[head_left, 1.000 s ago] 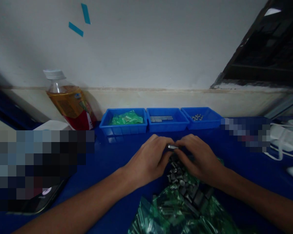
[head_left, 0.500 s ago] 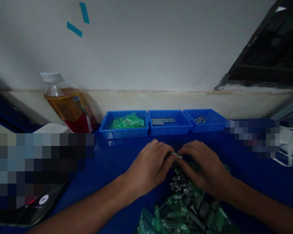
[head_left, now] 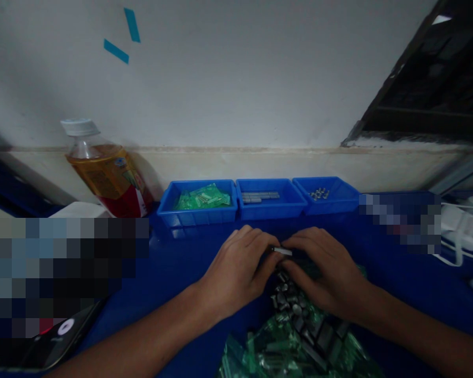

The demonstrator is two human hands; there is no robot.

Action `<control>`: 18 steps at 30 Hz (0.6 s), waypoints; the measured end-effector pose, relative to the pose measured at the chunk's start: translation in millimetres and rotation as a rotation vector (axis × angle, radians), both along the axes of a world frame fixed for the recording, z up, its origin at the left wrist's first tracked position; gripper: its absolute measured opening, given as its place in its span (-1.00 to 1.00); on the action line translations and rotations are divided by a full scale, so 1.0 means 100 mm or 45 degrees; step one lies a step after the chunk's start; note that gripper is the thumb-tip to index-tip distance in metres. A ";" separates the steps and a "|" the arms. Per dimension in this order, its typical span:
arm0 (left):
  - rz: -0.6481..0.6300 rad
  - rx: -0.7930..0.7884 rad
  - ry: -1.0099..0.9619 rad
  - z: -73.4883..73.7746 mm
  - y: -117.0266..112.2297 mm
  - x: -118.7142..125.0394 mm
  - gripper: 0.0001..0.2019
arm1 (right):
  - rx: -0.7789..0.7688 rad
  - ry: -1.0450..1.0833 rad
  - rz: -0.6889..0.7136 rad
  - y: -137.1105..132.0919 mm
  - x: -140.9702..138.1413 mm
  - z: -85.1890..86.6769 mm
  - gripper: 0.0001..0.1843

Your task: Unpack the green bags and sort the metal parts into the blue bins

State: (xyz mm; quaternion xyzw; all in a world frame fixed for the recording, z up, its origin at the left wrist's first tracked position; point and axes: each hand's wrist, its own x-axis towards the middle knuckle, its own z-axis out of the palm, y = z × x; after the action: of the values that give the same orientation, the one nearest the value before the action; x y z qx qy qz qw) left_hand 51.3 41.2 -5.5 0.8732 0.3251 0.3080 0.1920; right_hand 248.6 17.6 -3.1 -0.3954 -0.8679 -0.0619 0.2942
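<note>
Pinching a small metal piece (head_left: 281,251) between the fingertips of both hands, I hold it just above the blue table (head_left: 173,273). My left hand (head_left: 236,268) is closed on its left end and my right hand (head_left: 327,273) on its right end. The head camera is the only view, and it looks down over both forearms.

Directly below the piece, partly under my right hand, lies a loose pile of metal pieces (head_left: 295,310). It rests on a heap of green bags (head_left: 276,352) nearer to me.

Three blue bins stand side by side against the wall. The left bin (head_left: 197,216) holds green bags, the middle bin (head_left: 268,211) a short row of metal bars, and the right bin (head_left: 333,203) a small cluster of tiny metal bits. Each bin looks only thinly filled, while the pile and the heap by my hands are large. I judge the work is at an early stage, with most of the pieces yet to be handled.

By count there are two hands, one piece held and three bins. There is also one bottle (head_left: 106,176) to the left of the bins, one phone (head_left: 59,336) at the table's near left, and two strips of tape (head_left: 116,51) on the wall. The pieces in the pile and the bags are too many and too dim to count.
</note>
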 end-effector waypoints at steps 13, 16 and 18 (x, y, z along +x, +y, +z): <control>-0.015 -0.034 0.219 0.03 0.01 0.02 -0.72 | -0.132 -0.169 -0.226 0.70 0.03 0.67 -0.82; -0.046 -0.020 0.275 0.04 0.01 0.02 -0.85 | -0.510 -0.403 -0.335 1.13 0.02 0.72 -0.77; -0.036 -0.008 0.276 0.03 0.01 0.02 -0.88 | -0.637 -0.497 -0.376 1.33 0.00 0.70 -0.76</control>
State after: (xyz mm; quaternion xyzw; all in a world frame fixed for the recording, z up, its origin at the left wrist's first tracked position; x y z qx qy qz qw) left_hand 53.3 42.4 -2.5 0.9053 0.3326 0.2080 0.1629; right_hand 248.3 151.1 66.6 -0.5573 -0.8295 0.0362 0.0045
